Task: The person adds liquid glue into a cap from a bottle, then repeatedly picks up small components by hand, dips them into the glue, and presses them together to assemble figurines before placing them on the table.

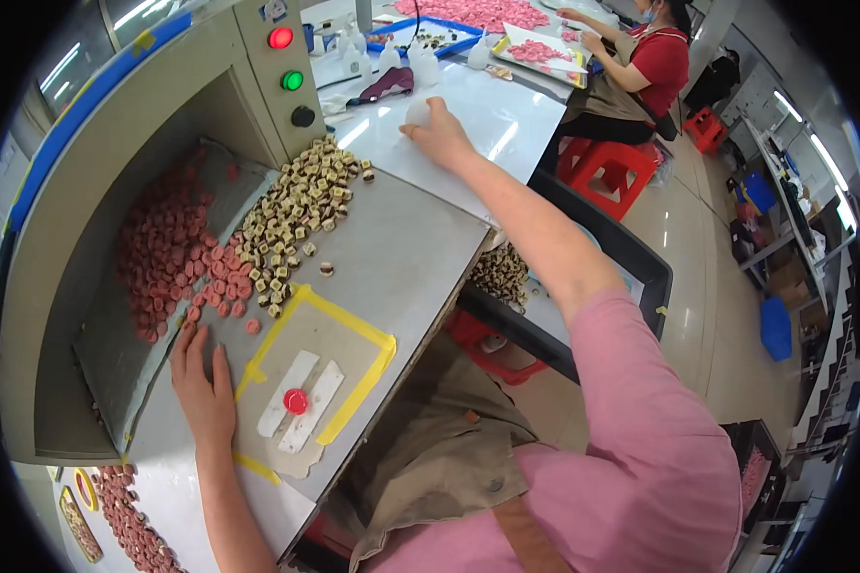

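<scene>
My left hand (204,387) lies on the grey worktop with its fingers stretched out, holding nothing I can see. Its fingertips are beside the near edge of a heap of small round pink pieces (167,253). My right arm reaches far across to a white tabletop, where my right hand (441,141) is closed around a small whitish, translucent thing (418,116), perhaps a bottle, mostly hidden by the fingers. Between my arms, a single red-pink round piece (296,401) rests across two white strips (314,406) inside a yellow-taped frame (366,366).
Small cream-and-brown pieces (296,205) are heaped beside the pink ones, before a beige machine housing (143,105) with lit buttons. A black tray (655,286) stands at the right. Several white bottles (389,57) stand at the back, near a seated co-worker (655,62).
</scene>
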The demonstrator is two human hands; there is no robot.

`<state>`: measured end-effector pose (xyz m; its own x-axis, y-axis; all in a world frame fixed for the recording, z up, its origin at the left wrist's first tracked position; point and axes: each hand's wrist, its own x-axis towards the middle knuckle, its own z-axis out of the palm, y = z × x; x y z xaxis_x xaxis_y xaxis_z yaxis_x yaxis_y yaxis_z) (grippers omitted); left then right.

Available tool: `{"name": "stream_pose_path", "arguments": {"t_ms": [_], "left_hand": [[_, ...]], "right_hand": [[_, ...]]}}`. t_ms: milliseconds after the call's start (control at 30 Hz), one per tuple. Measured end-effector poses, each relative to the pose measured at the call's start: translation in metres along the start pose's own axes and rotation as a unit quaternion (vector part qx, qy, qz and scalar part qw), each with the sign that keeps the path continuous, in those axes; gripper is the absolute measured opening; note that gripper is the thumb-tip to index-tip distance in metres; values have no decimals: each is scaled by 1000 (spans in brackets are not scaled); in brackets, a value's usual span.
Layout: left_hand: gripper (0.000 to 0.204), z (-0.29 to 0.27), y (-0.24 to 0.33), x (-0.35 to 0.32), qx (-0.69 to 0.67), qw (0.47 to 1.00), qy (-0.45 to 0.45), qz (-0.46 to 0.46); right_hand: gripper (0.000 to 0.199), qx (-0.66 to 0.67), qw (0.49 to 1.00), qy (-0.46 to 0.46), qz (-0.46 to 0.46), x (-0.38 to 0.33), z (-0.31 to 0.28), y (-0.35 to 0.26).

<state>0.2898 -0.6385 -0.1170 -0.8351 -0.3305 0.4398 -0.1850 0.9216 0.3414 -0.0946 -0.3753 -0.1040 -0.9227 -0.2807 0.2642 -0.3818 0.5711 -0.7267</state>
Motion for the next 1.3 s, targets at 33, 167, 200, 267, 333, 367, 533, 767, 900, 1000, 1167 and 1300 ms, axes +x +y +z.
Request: {"name": "stream_pose_path", "arguments": {"t_ms": [33,167,200,267,333,367,533,767,900,1000,1167,1300], "left_hand": [[38,0,2,0,3,1000,-5,-4],[39,-1,6,3,-42,997,47,-41],[38,2,4,5,-31,996,66,-59],[36,2,-2,1,-17,994,77,-77],[32,-1,-4,1,9,998,52,-44],[32,-2,-2,2,10,998,52,-42],[18,-2,10,7,-38,998,50,-17],[10,-9,14,2,-84,995,29,-44],[15,-5,18,1,-115,989,51,-81],[19,-6,12,-1,-112,988,73,-81],[18,-10,4,-4,-109,989,77,-56],[17,-22,-3,-23,-365,900,82,-224]], "right_hand": [[70,-24,999,38,-28,2,1,4],[62,-35,962,194,-190,-25,-5,1],[51,2,948,196,-250,-36,-4,-5],[43,51,973,13,-225,-67,1,-39],[37,20,967,-81,-241,-84,23,-53],[36,16,963,-122,-239,-92,36,-56],[29,5,921,-109,-375,-111,66,-67],[30,-5,896,-110,-431,-124,61,-76],[25,51,934,-119,-332,-136,40,-69],[18,81,929,-157,-326,-153,27,-75],[15,93,895,-225,-373,-199,2,-103],[17,40,894,-306,-326,-203,8,-105]]}}
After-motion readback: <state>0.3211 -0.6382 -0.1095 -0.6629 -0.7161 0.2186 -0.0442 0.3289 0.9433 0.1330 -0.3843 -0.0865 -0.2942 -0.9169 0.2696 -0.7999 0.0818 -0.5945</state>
